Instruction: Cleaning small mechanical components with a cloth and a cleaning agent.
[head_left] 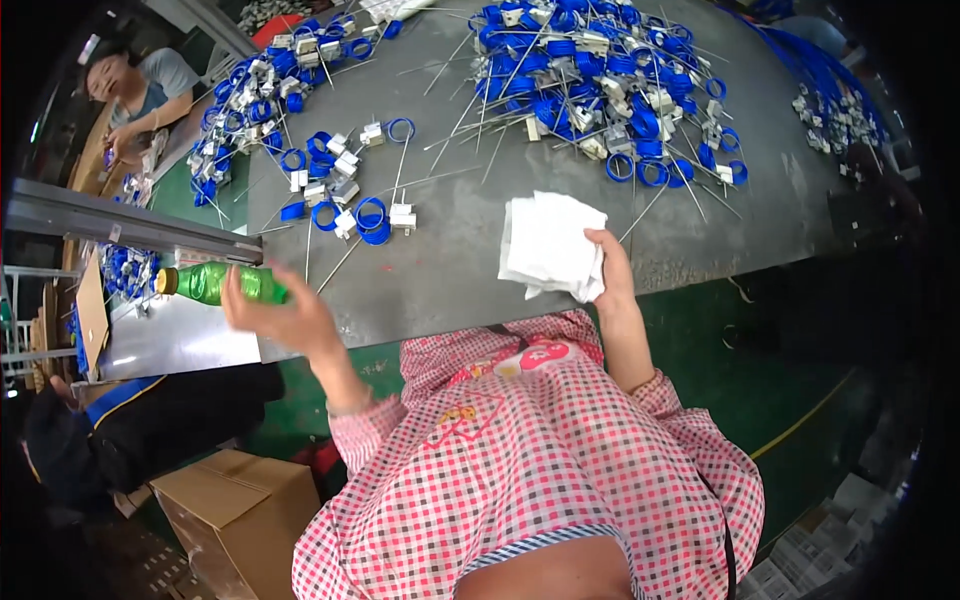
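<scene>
My right hand (614,268) grips a folded stack of thin white sheets (550,240) by its right edge, above the front of the grey table (440,260). Whether the sheets are cloth, paper or plastic I cannot tell. Off to the left, my left hand (285,315) is slightly blurred, its fingers apart. It overlaps a green bottle (208,283) with a yellow cap, which shows between the fingers. I see no clear grip on the bottle. Beyond the hands lie small blue cable coils (372,222) with white connectors and thin straight leads.
A large heap of blue coils (600,80) covers the far middle of the table, and another pile (260,100) runs along the left. A metal rail (130,222) borders the left side. A co-worker (150,90) sits at far left. A cardboard box (235,510) stands below.
</scene>
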